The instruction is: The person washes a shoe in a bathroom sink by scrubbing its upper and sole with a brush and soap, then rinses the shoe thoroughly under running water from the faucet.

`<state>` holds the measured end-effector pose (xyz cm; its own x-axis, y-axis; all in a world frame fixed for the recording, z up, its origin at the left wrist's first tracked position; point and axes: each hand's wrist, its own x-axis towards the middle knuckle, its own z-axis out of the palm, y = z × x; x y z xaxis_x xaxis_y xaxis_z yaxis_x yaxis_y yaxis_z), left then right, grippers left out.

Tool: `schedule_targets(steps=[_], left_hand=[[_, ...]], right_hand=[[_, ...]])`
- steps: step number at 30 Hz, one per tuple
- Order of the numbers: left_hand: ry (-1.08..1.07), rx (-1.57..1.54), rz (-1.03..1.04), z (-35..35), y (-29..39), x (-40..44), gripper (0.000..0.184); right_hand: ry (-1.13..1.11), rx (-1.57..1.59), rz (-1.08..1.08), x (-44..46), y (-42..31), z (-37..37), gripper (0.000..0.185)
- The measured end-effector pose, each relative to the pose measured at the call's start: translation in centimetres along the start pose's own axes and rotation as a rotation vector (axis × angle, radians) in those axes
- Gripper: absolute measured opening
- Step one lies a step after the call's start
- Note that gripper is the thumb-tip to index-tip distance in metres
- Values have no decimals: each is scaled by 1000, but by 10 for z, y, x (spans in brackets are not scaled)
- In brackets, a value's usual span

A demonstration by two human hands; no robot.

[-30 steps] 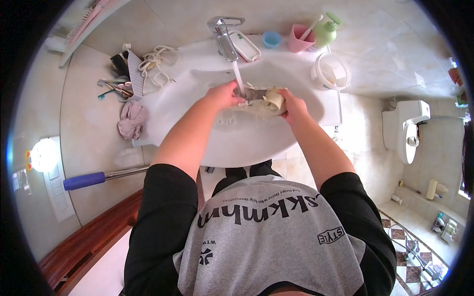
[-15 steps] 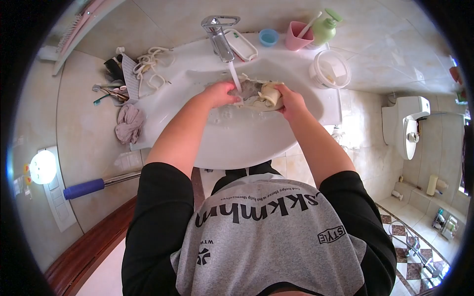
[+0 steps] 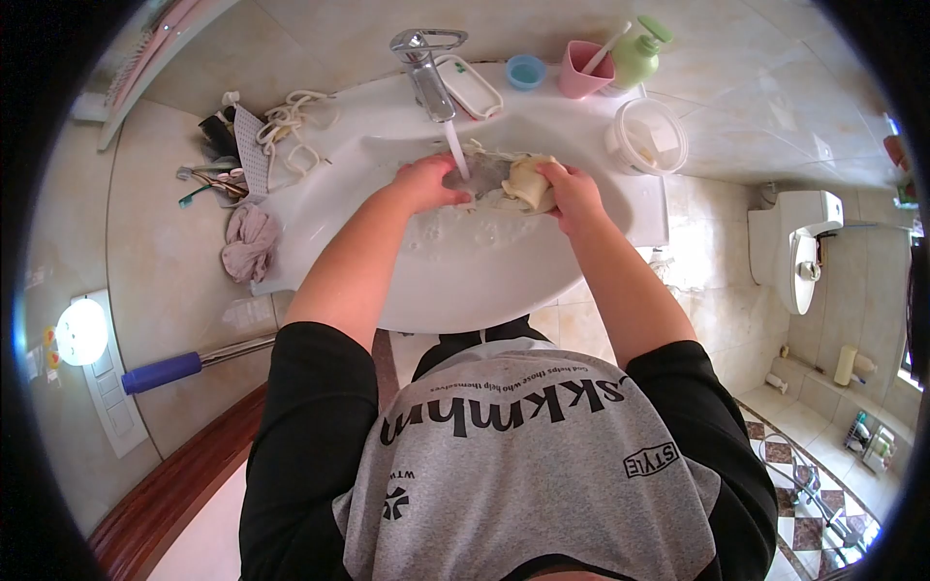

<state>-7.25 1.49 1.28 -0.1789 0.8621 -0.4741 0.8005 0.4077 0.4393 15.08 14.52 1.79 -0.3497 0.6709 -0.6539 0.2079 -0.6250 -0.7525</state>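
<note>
Water runs from the chrome faucet (image 3: 426, 77) into the white sink (image 3: 465, 281). Under the stream lies a wet shoe-like item (image 3: 494, 179), greyish inside with a cream rim; its exact kind is hard to make out. My left hand (image 3: 433, 184) grips its left end, fingers curled at the edge beside the water. At the right end my right hand (image 3: 573, 197) is closed on the item and on a folded cream flap (image 3: 528, 182). Bubbles float in the water just below the item.
Behind the sink stand a soap dish (image 3: 469, 87), a blue cup (image 3: 525, 72), a pink cup (image 3: 585, 72) and a green pump bottle (image 3: 639, 58). A clear tub (image 3: 647, 137) is at the right, with cream laces (image 3: 291, 126) and a mauve cloth (image 3: 251, 242) at the left.
The view has shifted slightly. The cream flap is folded over differently under my right hand, and my left hand has moved slightly left with the item's left end.
</note>
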Motion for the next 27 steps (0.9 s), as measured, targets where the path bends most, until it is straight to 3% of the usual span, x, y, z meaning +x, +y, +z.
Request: schedule_targets(steps=[4,7,12,22,27], left_hand=[[79,-46,7,9,-17,2,79],[108,-144,146,9,-35,0,84],[102,8,37,1,-44,-16,90],[70,22,-154,-20,-23,-42,93],[16,248,-344,-42,1,-61,88]], right_hand=[[-49,45,43,4,2,3,48],[-100,81,91,7,8,11,48],[-117,127,160,10,20,27,47],[-181,167,204,14,27,31,48],[-224,209,247,34,42,41,47]])
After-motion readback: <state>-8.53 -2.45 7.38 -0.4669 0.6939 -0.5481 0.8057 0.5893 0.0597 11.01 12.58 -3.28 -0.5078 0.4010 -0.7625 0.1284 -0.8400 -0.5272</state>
